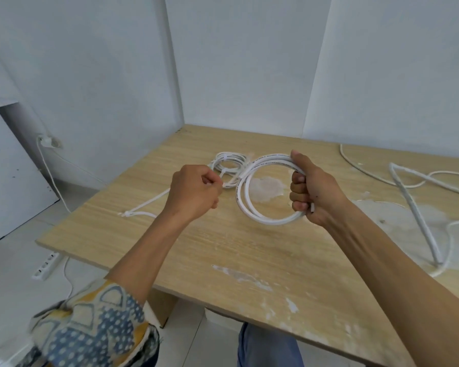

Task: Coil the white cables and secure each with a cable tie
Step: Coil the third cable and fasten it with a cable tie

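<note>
My right hand (312, 190) grips a white cable wound into a round coil (245, 197) and holds it upright a little above the wooden table (223, 250); a short cut end sticks out below my fingers. My left hand (194, 192) is curled to the left of the coil, and its thumb and fingers pinch a thin white cable tie (224, 184) whose tip points toward the coil. Behind both hands a smaller white coil (229, 163) lies flat on the table with a tie around it. Loose cable ties (139, 211) lie on the table left of my left hand.
Loose uncoiled white cables (414, 205) sprawl across the table's right side. White paint patches mark the tabletop. A power strip (45, 266) and its cord lie on the floor at the left, below a wall plug (48, 141). White walls close in behind the table.
</note>
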